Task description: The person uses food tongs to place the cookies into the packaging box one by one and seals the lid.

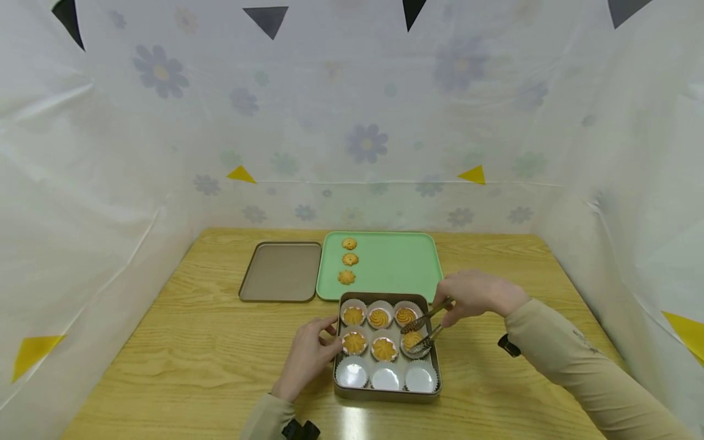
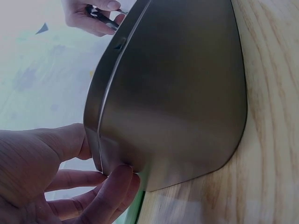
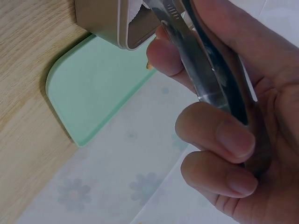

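Note:
My left hand [image 1: 309,353] grips the left side of a deep square metal pan [image 1: 387,396], its thumb over the rim and fingers against the outer wall [image 2: 173,93]. My right hand [image 1: 477,294] holds metal tongs [image 3: 201,74] above the pan's right side. The tongs' tips stand around a golden piped cookie [image 1: 411,339] in the right cup of the middle row. White paper cups line the pan in three rows. Piped cookies sit in the back and middle rows; the front-row cups [image 1: 386,376] show bare bottoms.
Behind the pan lies a mint green tray [image 1: 396,260] with three cookies [image 1: 349,260] in a column along its left side. A flat brown tray [image 1: 283,272] adjoins it on the left. White flowered sheeting [image 1: 365,183] encloses the wooden table [image 1: 192,348] at the back and sides.

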Demonstrator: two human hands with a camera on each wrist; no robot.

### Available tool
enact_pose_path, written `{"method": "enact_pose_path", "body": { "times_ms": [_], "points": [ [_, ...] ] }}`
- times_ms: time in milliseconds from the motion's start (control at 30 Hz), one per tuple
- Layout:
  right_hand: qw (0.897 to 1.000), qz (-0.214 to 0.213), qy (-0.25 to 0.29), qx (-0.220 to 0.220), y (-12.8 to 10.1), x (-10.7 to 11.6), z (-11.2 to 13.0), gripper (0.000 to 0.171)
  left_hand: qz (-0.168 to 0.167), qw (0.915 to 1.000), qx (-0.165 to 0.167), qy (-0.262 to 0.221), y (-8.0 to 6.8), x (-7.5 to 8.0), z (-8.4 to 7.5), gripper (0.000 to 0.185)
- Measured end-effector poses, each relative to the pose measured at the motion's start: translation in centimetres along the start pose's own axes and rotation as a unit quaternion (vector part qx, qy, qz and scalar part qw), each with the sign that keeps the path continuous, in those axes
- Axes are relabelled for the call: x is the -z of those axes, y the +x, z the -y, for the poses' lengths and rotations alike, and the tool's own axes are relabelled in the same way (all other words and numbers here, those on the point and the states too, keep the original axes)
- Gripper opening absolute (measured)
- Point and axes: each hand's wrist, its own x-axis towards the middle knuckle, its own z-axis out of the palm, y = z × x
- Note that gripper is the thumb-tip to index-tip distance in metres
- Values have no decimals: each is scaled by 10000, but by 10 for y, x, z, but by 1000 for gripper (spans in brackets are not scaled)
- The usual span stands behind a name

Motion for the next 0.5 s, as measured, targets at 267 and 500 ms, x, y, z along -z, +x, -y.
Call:
{"method": "enact_pose_path", "body": {
  "times_ms": [267, 500],
  "points": [
    [9998, -98, -145, 51, 1, -2, 0, 24, -119, 9999, -114, -44, -1, 0, 0, 51],
    [9999, -132, -63, 41, 0, -3, 0, 23, -191, 9996, -199, -84, -1, 0, 0, 50]
  ]
}}
